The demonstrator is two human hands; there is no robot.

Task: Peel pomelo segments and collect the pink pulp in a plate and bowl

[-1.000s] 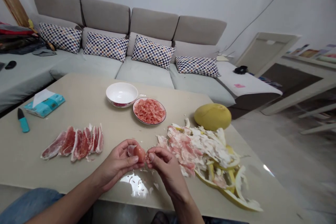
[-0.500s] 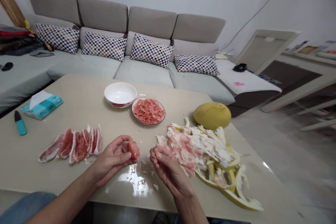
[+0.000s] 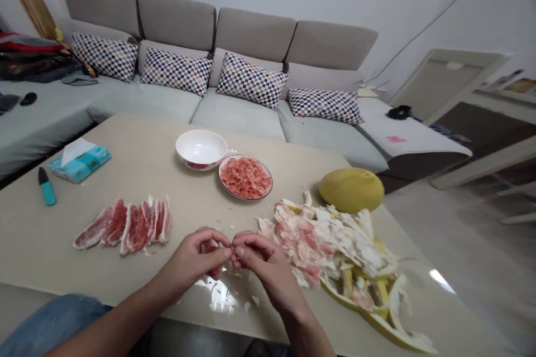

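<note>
My left hand (image 3: 196, 259) is closed around a pink pomelo segment (image 3: 210, 247), of which only a sliver shows between the fingers. My right hand (image 3: 262, 259) meets it fingertip to fingertip and pinches at the segment's edge. Both hands hover just above the beige table (image 3: 142, 150), near its front edge. Small white membrane scraps (image 3: 228, 290) lie on the table under them.
Several unpeeled pink segments (image 3: 125, 223) lie in a row to the left. A heap of peel and membrane (image 3: 335, 245) sits to the right, a whole pomelo (image 3: 352, 189) behind it. Farther back stand a plate of peeled flesh (image 3: 245, 177) and a white bowl (image 3: 201, 148). Tissue pack (image 3: 79, 160) and blue-handled knife (image 3: 47, 187) lie far left.
My right hand had pulled away toward the peel heap half a second ago and has come back to the segment. The left hand's fingers have curled further over the fruit.
</note>
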